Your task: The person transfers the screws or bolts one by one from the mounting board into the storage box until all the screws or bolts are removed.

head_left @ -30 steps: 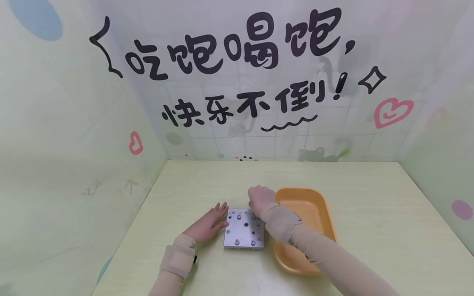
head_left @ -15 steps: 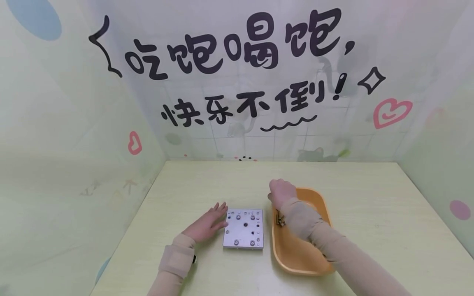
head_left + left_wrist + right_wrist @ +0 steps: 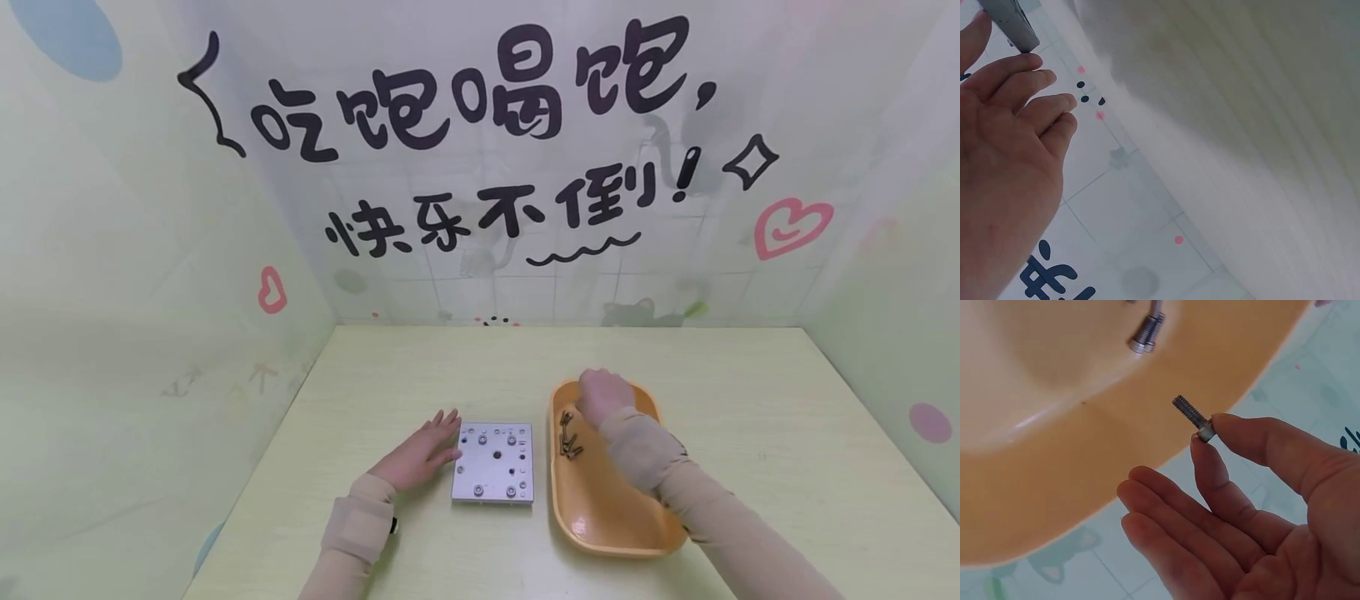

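In the head view a silvery square metal plate (image 3: 492, 475) with holes and several bolt heads lies on the table. My left hand (image 3: 420, 450) rests at its left side, thumb and fingertips at the edge. The left wrist view shows the relaxed fingers (image 3: 1035, 75) against the plate's corner (image 3: 1016, 28). Over the far part of the orange tray (image 3: 553, 492) is my right hand (image 3: 603, 397). In the right wrist view, its thumb and index finger pinch a bolt (image 3: 1194, 415) by the head, threaded end pointing away; the other fingers extend loosely.
Several loose bolts (image 3: 568, 446) lie inside the tray along its left wall; some bolts (image 3: 1146, 334) also show in the right wrist view. The pale wooden table (image 3: 765, 442) meets printed wall sheets (image 3: 450, 292) at the back and sides.
My right hand has moved right, from the plate's far right corner to over the tray, uncovering the loose bolts along the tray's left wall. My left hand and the plate have stayed put.
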Motion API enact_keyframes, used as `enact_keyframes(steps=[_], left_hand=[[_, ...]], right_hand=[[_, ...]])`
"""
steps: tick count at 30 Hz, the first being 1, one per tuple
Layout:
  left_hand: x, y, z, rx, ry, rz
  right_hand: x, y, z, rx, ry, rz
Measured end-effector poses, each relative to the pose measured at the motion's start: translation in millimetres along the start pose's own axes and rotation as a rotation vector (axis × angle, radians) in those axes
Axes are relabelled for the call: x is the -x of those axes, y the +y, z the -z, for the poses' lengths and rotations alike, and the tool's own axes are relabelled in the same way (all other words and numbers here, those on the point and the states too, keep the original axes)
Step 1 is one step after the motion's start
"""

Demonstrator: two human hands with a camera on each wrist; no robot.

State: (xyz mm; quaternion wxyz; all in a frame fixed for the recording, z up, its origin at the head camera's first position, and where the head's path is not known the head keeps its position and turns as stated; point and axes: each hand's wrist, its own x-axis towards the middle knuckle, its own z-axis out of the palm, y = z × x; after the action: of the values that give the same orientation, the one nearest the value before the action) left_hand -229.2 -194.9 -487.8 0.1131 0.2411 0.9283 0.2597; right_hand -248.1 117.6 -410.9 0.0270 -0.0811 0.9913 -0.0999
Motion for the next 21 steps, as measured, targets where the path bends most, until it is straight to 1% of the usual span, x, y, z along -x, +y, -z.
enact_keyframes(steps=[4,9,11,15,21], left_hand=[[-0.1,-0.7,-0.4,0.003,0.003,0.002],[0.0,-0.5,-0.3,0.009,0.002,0.0],[-0.1,-0.5,-0.3,0.009,0.0,-0.001],[0.1,0.0,0.0,0.006,-0.001,0.002],[0.4,-0.5,-0.1,0.01,-0.001,0.002]], right_hand=[[1.5,5.2,-8.2,0.018,-0.048,-0.002],[3.8,8.2,-18.1,-0.003,-0.118,0.003],[5.1,8.8,-20.9,-0.007,-0.12,0.01],[7.0,7.9,-22.7,0.004,-0.096,0.021],[6.8,3.6,-23.5,0.0,-0.111,0.0]])
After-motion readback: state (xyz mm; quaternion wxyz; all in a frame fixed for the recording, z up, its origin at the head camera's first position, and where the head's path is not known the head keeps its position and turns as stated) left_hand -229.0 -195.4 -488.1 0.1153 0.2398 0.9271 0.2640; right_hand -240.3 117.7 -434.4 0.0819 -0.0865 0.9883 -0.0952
